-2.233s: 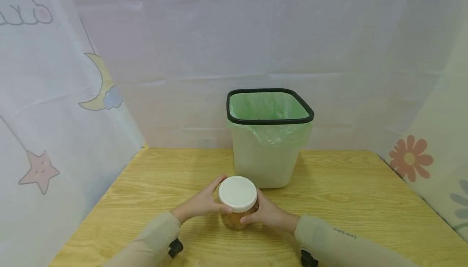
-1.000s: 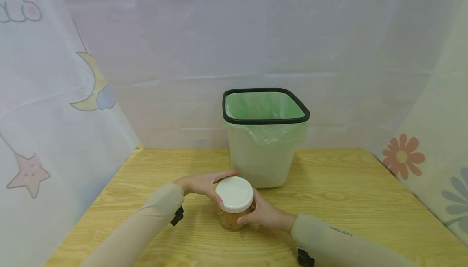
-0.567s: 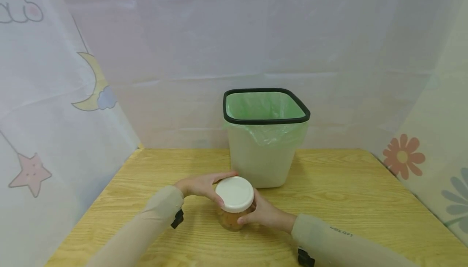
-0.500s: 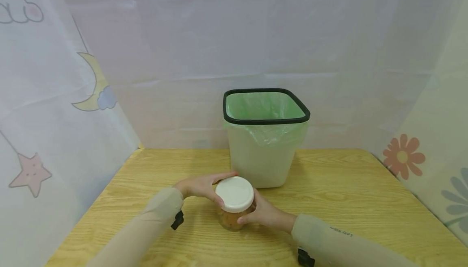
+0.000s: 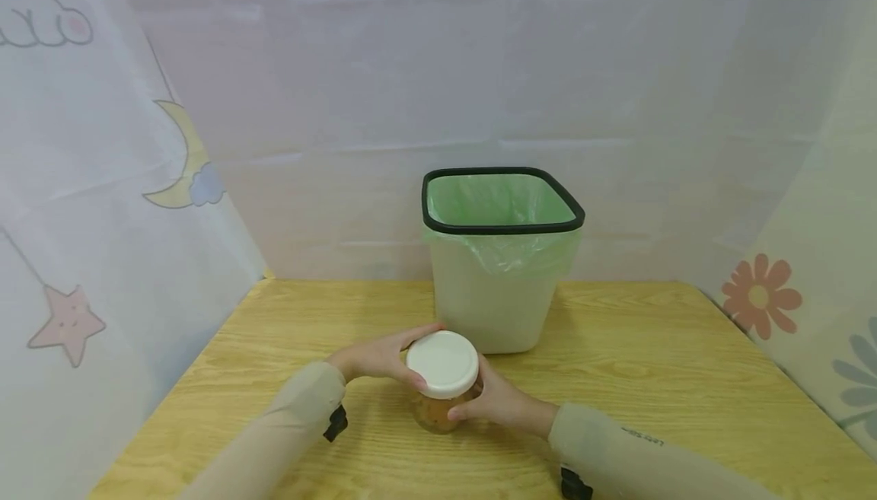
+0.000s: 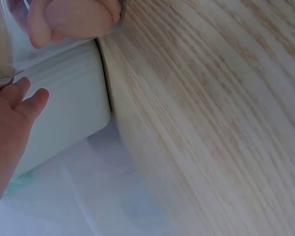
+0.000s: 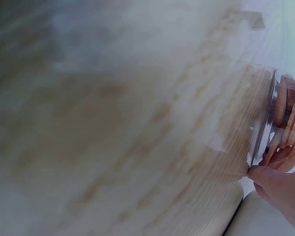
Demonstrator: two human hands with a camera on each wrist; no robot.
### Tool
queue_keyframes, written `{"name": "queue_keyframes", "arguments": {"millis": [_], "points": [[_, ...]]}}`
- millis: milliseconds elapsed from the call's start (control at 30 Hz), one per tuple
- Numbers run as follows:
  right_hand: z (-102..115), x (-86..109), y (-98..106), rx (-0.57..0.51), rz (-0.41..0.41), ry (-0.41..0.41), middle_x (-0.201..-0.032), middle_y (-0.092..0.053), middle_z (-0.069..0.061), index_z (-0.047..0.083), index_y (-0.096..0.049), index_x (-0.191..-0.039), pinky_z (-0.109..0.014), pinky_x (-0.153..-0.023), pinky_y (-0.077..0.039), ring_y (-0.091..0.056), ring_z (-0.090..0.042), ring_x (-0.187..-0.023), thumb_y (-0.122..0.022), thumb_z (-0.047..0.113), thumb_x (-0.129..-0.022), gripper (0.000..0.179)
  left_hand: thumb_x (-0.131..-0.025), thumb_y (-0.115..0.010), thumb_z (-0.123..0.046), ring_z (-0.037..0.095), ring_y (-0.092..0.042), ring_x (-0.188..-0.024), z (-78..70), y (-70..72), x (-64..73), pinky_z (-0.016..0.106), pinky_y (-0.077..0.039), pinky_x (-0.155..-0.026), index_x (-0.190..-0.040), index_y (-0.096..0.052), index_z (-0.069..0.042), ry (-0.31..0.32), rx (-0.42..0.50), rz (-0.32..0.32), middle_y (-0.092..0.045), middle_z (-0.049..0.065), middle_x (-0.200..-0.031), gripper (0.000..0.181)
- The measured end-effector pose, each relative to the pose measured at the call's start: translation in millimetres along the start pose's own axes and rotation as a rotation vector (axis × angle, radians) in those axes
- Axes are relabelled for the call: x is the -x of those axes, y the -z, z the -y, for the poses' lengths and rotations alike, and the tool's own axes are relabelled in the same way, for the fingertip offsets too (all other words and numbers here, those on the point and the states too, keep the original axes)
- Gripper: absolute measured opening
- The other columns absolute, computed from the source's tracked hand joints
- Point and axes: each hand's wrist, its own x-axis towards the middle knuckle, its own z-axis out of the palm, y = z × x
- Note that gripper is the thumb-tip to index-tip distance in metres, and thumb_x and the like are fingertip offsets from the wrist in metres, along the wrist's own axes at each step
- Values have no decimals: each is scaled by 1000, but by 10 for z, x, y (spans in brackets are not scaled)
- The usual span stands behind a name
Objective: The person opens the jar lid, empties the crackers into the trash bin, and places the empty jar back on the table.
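Note:
A clear jar (image 5: 435, 413) with a white lid (image 5: 443, 363) stands upright on the table in front of the bin. Brownish and cream, layered pieces show through its wall in the right wrist view; their kind is hard to tell. My left hand (image 5: 380, 355) grips the lid from the left, its thumb at the near-left rim and its fingers at the far side. From the right, my right hand (image 5: 503, 401) holds the jar's body below the lid, thumb in front. Its other fingers are mostly hidden behind the jar. The lid sits on the jar, with no gap visible.
A white bin (image 5: 489, 294) with a black rim and a green liner bag stands close behind the jar. The wooden table (image 5: 329, 310) meets a pale cloth backdrop (image 5: 342, 104) at the back, and printed cloth hangs at both sides.
My left thumb has moved from the front of the lid round to its left, and the fingers have swung to the far side. My right hand and the jar have stayed in place.

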Motion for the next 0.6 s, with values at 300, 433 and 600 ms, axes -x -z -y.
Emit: {"name": "queue_keyframes", "arguments": {"millis": [300,433,600], "points": [[-19,2,14,-3,14,1,-152,-24,-27,-4,-5,-151,-61,-110,-22,-21,-44,-140,-83,13,-79,108,-79,-82,-36,27,-30,-139,4,-54,28,50,-27,-110,-157,-17,-14,41,6,-44,-27,10,-156,103],[-27,0,21,-4,22,2,-152,-24,-26,-3,-4,-152,-61,-109,-23,-22,-44,-139,-82,13,-79,107,-79,-82,-37,28,-31,-138,5,-65,32,51,-28,-109,-157,-17,-13,39,15,-47,-27,10,-155,104],[-31,-7,26,-24,37,8,-153,-23,-25,-2,-4,-152,-60,-110,-20,-22,-43,-140,-81,13,-81,106,-80,-81,-37,29,-32,-137,3,-86,46,52,-27,-109,-157,-16,-12,32,41,-48,-29,11,-153,103]]}}
